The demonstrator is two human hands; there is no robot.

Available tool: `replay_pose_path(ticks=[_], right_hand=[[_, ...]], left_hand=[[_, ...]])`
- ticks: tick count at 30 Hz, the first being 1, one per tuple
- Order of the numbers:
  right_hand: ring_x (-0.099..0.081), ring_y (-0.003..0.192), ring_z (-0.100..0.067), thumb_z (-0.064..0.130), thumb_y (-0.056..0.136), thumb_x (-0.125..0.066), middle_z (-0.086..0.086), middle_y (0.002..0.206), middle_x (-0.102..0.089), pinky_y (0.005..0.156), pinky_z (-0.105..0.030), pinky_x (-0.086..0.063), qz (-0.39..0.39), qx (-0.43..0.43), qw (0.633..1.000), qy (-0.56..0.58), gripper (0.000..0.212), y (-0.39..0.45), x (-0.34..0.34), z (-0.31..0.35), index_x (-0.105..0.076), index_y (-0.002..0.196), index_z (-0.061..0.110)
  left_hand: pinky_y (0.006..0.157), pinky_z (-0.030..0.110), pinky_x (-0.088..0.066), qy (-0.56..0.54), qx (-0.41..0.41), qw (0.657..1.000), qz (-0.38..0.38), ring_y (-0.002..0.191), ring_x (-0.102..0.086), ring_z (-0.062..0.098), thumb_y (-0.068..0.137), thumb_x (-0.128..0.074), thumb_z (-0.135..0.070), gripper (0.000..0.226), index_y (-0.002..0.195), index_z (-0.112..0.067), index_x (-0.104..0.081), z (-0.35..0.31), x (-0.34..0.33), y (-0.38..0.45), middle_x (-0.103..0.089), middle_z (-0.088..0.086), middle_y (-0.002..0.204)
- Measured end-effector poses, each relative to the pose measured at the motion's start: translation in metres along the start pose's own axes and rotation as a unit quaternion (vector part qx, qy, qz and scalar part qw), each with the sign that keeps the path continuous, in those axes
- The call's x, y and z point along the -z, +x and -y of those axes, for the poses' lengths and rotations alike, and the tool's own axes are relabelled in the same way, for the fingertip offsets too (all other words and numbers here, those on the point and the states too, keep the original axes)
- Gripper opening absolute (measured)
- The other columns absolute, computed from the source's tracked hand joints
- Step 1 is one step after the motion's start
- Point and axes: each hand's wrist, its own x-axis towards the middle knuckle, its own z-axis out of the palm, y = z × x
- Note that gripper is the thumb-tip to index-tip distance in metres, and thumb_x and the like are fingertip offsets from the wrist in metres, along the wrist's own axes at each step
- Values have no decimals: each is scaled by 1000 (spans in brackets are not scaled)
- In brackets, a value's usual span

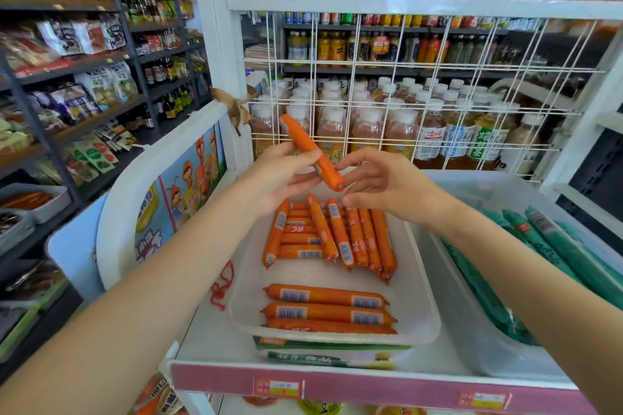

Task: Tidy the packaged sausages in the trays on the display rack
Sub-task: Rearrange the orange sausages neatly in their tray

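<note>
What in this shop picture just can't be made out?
All in the head view:
- Barcode digits on the orange sausages in the white tray: too small.
- Price tags on the pink shelf edge: blurred.
- Green sausages in the right tray: partly covered by the right arm.
- Lower end of the held sausage: whether the right hand pinches it is unclear.
</note>
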Motion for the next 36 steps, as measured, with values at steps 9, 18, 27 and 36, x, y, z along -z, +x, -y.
replay_pose_path(ticks=[9, 18, 27, 36], right_hand=[[-65, 74, -7, 14, 73, -76, -1, 82, -69, 73, -26, -54, -56, 119, 984, -119, 33, -1, -2, 8, -62, 103, 17], [-68, 72, -7, 6, 79, -69, 0, 82, -70, 71, -20, -55, -59, 136, 985, -88, 19, 1, 2, 3, -64, 97, 9], [-67, 76, -6, -1, 86, -59, 2, 78, -67, 70, -13, -53, -40, 152, 979, -130, 11, 3, 7, -12, -66, 93, 4], [-59, 84, -8, 19, 89, -57, -2, 103, -66, 77, -19, -48, 30, -11, 954, -300, 30, -3, 20, -43, -52, 118, 16]], left_hand=[[72, 21, -55, -20, -1, 999, 35, 86, -63, 15, 88, -58, -13, 7, 92, -12, -63, -4, 2, 2, -64, 3, 90], [69, 20, -56, -13, -17, 999, 36, 88, -61, 17, 89, -57, -12, 6, 91, -11, -62, -4, 0, 5, -58, 9, 95], [73, 24, -55, 23, 10, 999, 28, 85, -63, 16, 89, -56, -12, 14, 102, -7, -61, 9, 0, 12, -62, 8, 95], [80, 30, -55, 348, 22, 936, 44, 88, -64, 17, 89, -58, -20, 34, 120, -9, -52, 48, -23, 30, -64, 7, 104]])
